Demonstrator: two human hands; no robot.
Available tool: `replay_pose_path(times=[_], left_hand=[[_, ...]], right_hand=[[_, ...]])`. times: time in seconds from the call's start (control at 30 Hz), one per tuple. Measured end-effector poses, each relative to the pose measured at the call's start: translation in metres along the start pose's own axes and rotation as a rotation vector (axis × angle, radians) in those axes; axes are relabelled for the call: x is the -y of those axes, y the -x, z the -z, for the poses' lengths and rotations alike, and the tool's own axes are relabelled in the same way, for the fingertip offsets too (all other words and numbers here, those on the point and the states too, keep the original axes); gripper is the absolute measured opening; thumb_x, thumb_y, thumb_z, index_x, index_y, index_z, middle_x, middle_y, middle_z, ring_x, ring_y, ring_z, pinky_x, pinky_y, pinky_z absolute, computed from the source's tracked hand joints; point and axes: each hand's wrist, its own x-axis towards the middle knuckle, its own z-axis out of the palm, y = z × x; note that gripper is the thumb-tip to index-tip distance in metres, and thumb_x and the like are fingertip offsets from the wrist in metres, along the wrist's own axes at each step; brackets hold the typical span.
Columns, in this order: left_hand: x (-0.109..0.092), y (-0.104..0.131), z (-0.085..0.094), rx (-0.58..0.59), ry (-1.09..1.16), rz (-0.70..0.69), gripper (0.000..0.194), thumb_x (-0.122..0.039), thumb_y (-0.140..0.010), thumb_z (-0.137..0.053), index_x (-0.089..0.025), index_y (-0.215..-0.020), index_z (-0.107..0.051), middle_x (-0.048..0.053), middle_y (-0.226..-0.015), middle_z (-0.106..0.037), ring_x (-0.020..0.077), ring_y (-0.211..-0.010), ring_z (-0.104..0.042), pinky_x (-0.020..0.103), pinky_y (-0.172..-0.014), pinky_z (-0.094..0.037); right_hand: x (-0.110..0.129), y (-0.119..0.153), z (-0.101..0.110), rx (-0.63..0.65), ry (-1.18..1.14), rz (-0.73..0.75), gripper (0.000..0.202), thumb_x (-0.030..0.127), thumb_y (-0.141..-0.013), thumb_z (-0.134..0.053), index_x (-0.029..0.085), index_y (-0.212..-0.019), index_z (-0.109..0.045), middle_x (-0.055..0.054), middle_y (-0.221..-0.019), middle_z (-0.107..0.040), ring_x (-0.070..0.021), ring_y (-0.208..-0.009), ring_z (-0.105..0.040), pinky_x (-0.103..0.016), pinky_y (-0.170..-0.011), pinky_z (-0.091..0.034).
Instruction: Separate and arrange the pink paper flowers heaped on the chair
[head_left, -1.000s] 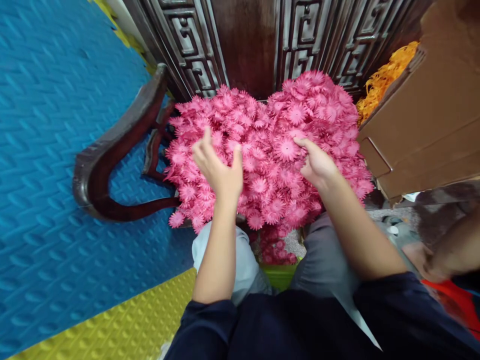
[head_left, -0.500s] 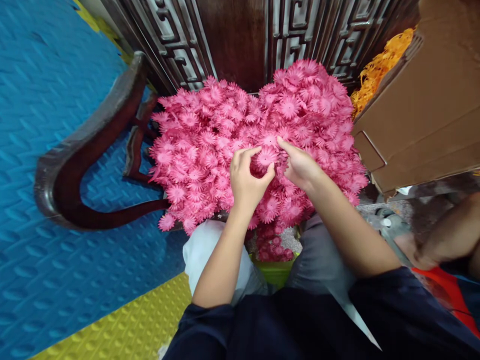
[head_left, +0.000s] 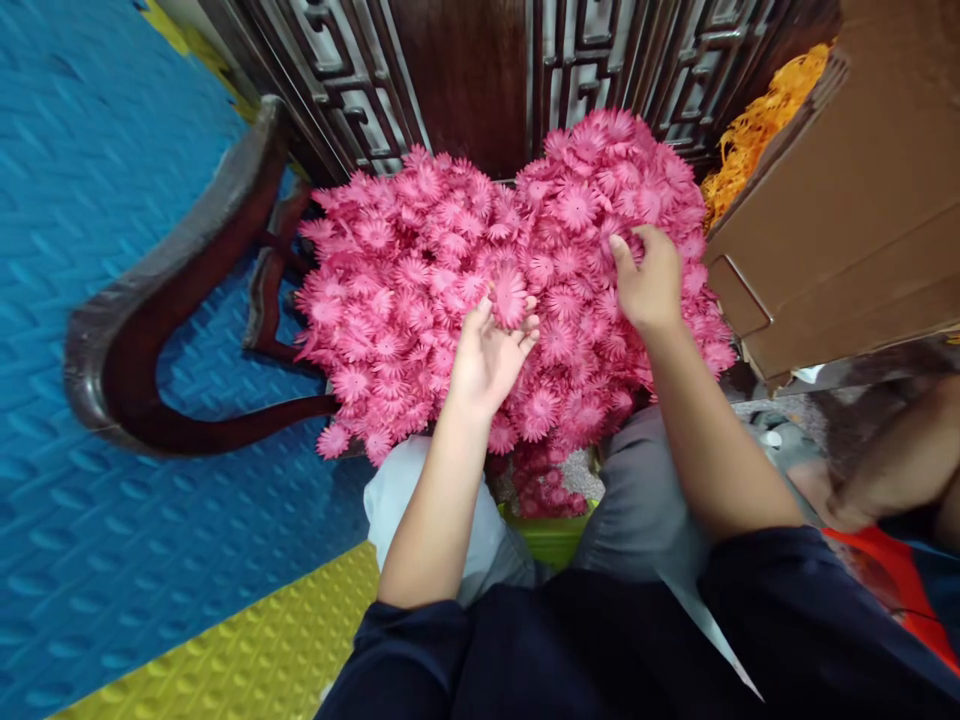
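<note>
My left hand (head_left: 491,355) is turned palm up over the pile, its fingers curled around a single pink artificial flower (head_left: 508,296) with thin, pointed petals. Up and to the right, my right hand (head_left: 651,280) has its thumb and forefinger bent toward each other at a pink flower in the heap. The fingertips there blend with the petals, so I cannot make out what they pinch. Beneath both hands spreads a thick pile of pink artificial flowers (head_left: 390,290) on a dark wooden seat.
A curved wooden armrest (head_left: 112,370) stands left, above blue matting (head_left: 67,560). At right leans a cardboard box (head_left: 855,220), with orange strands (head_left: 765,125) behind it. Between my knees sits a green tub (head_left: 551,540) below more pink flowers. Another person's leg (head_left: 892,470) shows at right.
My hands have moved apart. The left one has turned palm up with a flower in its fingers; the right one has moved up and right to other flowers in the pile.
</note>
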Motion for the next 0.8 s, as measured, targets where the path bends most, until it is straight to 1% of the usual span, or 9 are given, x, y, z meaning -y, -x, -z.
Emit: replay_pose_path(times=[0.1, 0.17, 0.23, 0.3, 0.4, 0.43, 0.57, 0.7, 0.8], left_hand=[[-0.002, 0.002, 0.001, 0.015, 0.057, 0.049, 0.035, -0.054, -0.081, -0.047, -0.021, -0.083, -0.058, 0.007, -0.107, -0.067, 0.0121, -0.088, -0.065, 0.026, -0.08, -0.053], [-0.001, 0.001, 0.002, 0.023, 0.086, 0.059, 0.033, -0.053, -0.08, -0.048, -0.022, -0.083, -0.057, 0.005, -0.106, -0.067, 0.0108, -0.085, -0.065, 0.025, -0.08, -0.052], [0.0, -0.002, 0.004, -0.001, 0.063, 0.057, 0.033, -0.054, -0.08, -0.049, -0.022, -0.081, -0.057, 0.006, -0.105, -0.068, 0.0115, -0.083, -0.065, 0.026, -0.08, -0.052], [0.002, -0.005, 0.004, -0.054, -0.003, 0.042, 0.034, -0.054, -0.08, -0.049, -0.021, -0.082, -0.058, 0.008, -0.105, -0.068, 0.0128, -0.083, -0.065, 0.028, -0.078, -0.053], [0.007, -0.009, 0.003, -0.127, -0.104, -0.02, 0.035, -0.053, -0.081, -0.052, -0.021, -0.09, -0.062, 0.008, -0.105, -0.069, 0.0136, -0.083, -0.065, 0.028, -0.077, -0.052], [0.01, -0.009, 0.002, -0.143, -0.141, -0.066, 0.034, -0.052, -0.081, -0.054, -0.021, -0.093, -0.063, 0.007, -0.106, -0.069, 0.0138, -0.085, -0.065, 0.028, -0.077, -0.052], [0.018, -0.008, -0.002, -0.247, -0.303, -0.348, 0.037, -0.048, -0.073, -0.069, -0.023, -0.1, -0.064, 0.006, -0.111, -0.068, 0.0153, -0.098, -0.063, 0.027, -0.081, -0.05], [0.02, -0.006, -0.005, -0.347, -0.405, -0.488, 0.039, -0.05, -0.075, -0.068, -0.023, -0.102, -0.063, 0.007, -0.109, -0.066, 0.0162, -0.099, -0.062, 0.027, -0.083, -0.05], [0.02, -0.007, -0.002, -0.373, -0.49, -0.53, 0.05, -0.051, -0.072, -0.071, -0.024, -0.112, -0.06, 0.008, -0.115, -0.062, 0.0166, -0.101, -0.061, 0.027, -0.084, -0.049]], right_hand=[[-0.019, -0.005, -0.01, 0.033, 0.126, 0.002, 0.028, 0.039, -0.088, -0.051, 0.016, -0.1, -0.062, -0.016, -0.114, -0.059, -0.0309, -0.121, -0.048, -0.054, -0.108, -0.029], [-0.025, -0.004, -0.02, 0.104, 0.183, -0.011, 0.025, 0.032, -0.084, -0.056, 0.013, -0.098, -0.062, -0.019, -0.117, -0.058, -0.0333, -0.123, -0.046, -0.056, -0.109, -0.027], [-0.022, -0.001, -0.026, 0.179, 0.228, -0.022, 0.026, 0.027, -0.077, -0.065, 0.011, -0.098, -0.063, -0.021, -0.119, -0.056, -0.036, -0.124, -0.044, -0.057, -0.109, -0.025], [-0.009, 0.005, -0.026, 0.191, 0.219, -0.02, 0.03, 0.024, -0.073, -0.069, 0.012, -0.1, -0.063, -0.02, -0.119, -0.056, -0.0362, -0.124, -0.044, -0.058, -0.109, -0.025], [0.022, 0.019, -0.02, 0.112, 0.019, 0.008, 0.023, 0.033, -0.076, -0.066, 0.018, -0.094, -0.065, -0.012, -0.113, -0.06, -0.0304, -0.12, -0.047, -0.054, -0.111, -0.026], [0.033, 0.025, -0.018, 0.143, -0.108, 0.017, 0.02, 0.038, -0.078, -0.065, 0.021, -0.088, -0.066, -0.009, -0.107, -0.062, -0.0271, -0.116, -0.05, -0.051, -0.109, -0.03], [0.064, 0.047, -0.017, 0.46, -0.64, -0.057, 0.026, 0.05, -0.075, -0.065, 0.024, -0.076, -0.066, -0.001, -0.088, -0.066, -0.0166, -0.092, -0.06, -0.036, -0.095, -0.045], [0.07, 0.054, -0.021, 0.525, -0.833, -0.205, 0.022, 0.046, -0.07, -0.071, 0.025, -0.077, -0.069, 0.001, -0.086, -0.068, -0.0134, -0.087, -0.061, -0.031, -0.089, -0.048], [0.065, 0.05, -0.02, 0.531, -0.815, -0.202, 0.018, 0.038, -0.066, -0.076, 0.024, -0.076, -0.07, 0.001, -0.084, -0.068, -0.014, -0.086, -0.061, -0.032, -0.088, -0.048]])
